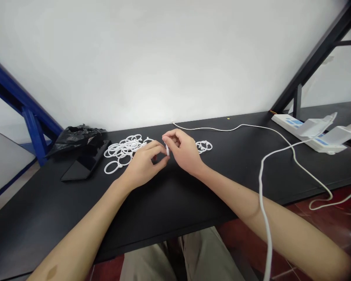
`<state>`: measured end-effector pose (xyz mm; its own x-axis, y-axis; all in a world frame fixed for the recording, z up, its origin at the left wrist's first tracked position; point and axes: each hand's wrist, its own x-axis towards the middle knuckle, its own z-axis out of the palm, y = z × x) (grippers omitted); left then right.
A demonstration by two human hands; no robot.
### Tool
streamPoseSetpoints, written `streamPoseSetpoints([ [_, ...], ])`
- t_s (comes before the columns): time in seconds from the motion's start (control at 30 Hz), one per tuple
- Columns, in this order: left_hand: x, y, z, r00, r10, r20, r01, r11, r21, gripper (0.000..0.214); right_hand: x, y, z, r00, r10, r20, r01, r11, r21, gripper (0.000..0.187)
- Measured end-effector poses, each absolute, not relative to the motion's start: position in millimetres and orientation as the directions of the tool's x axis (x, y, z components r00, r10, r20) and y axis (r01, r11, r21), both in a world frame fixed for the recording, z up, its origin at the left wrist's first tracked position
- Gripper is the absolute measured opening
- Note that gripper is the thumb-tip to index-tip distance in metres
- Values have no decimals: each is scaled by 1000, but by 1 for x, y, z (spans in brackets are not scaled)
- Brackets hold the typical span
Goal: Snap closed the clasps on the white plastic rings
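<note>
Over the middle of the black table, my left hand (143,164) pinches a white plastic ring (167,150) between thumb and fingertips. The ring is seen nearly edge-on. My right hand (185,151) is closed at the same ring, its thumb and fingers at the upper end. Part of the ring is hidden by the fingers. Just left of my left hand lies a loose pile of white rings (128,146), some with a small knob or eyelet. A smaller cluster of white rings (204,146) lies to the right, beyond my right hand.
A black phone or tablet (83,166) lies at the left beside a crumpled black plastic bag (76,136). At the right, a white power strip (324,146) holds plugged-in chargers. A white cable (261,187) crosses above my right forearm. Behind the table (169,203) stands a white panel.
</note>
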<state>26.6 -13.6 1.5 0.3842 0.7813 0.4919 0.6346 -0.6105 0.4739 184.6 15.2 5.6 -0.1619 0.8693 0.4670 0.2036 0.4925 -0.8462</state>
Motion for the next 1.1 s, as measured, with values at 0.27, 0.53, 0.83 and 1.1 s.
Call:
streamPoseSetpoints([
  [0.27,26,-15,5,339,834,435,704,-532,471,10,191,28,2,-185,877,443,285,479,-830,23],
  [0.53,23,-14,6,391,787,477,645,-604,467,20,193,35,-2,-229,909,348,63,371,-926,30],
  [0.83,16,-8,4,343,784,516,751,-560,351,24,198,35,4,-180,903,389,293,427,-856,31],
  [1.1,-18,5,0,-60,834,549,992,-12,126,35,226,42,22,-78,886,458,858,293,-421,31],
])
